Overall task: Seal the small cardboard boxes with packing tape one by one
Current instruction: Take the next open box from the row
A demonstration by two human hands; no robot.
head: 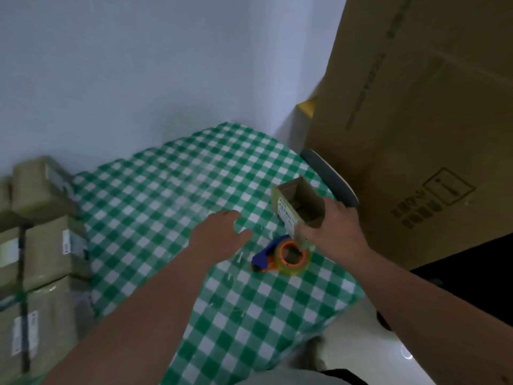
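Cardboard box (299, 207) ×1, right hand (330, 226) | tape dispenser (283, 257) ×1

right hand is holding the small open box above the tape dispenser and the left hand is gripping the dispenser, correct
Not quite. The head view shows the left hand open over the checked tablecloth, touching nothing. The right hand does hold the small open box above the tape dispenser.

Plain pale wall (138, 65) meeting in a corner behind the counter (172, 190), which carries a green-and-white checked cloth. Large brown cardboard carton (430, 120) standing at right, printed markings on its side. Glossy white floor (374, 343) at lower right. Dim, bluish light.
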